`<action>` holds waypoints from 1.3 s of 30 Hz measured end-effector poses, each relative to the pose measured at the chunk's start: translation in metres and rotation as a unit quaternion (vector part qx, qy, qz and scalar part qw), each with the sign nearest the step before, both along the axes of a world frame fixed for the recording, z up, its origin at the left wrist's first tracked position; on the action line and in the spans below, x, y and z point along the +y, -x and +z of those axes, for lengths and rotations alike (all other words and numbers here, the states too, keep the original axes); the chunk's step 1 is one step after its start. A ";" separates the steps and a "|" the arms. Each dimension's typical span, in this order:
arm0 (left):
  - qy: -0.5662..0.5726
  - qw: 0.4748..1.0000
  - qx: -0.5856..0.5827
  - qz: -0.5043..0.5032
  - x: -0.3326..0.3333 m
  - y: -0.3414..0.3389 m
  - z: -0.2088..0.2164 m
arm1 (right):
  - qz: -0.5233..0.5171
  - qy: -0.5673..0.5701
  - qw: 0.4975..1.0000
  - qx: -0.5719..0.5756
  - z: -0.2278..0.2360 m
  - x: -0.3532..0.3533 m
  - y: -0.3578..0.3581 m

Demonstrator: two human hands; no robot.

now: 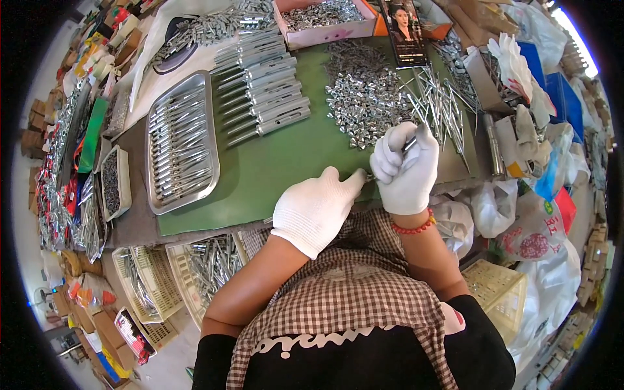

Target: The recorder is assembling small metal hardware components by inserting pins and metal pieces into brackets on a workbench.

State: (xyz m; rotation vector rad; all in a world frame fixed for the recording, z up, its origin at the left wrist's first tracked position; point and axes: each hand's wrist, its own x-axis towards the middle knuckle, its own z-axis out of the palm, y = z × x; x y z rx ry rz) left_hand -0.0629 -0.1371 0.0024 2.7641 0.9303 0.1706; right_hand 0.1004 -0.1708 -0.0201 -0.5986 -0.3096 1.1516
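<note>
Both my hands wear white knit gloves and meet over the near edge of a green work mat [260, 188]. My left hand [315, 208] is closed, back upward, on a thin metal rod [268, 220]; the rod's end shows beside the wrist, and most of it is hidden under the glove. Close by on the right, my right hand [406, 170] is curled round a small shiny metal piece [409, 143], mostly hidden by the fingers. A bit of metal shows between the two hands. Beyond them lies a pile of small silver metal fittings [364, 107].
A steel tray [213, 170] holds rows of metal pins. Beside it lie stacked slotted metal tubes [284, 117] with rods. Loose long rods [445, 114] lie right, a pink box [325, 32] of fittings at the back. Plastic baskets [156, 279] stand below the table edge.
</note>
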 end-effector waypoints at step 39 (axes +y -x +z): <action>-0.211 0.956 -0.182 0.092 0.042 0.064 0.006 | -0.038 0.010 0.996 -0.076 -0.014 -0.004 0.004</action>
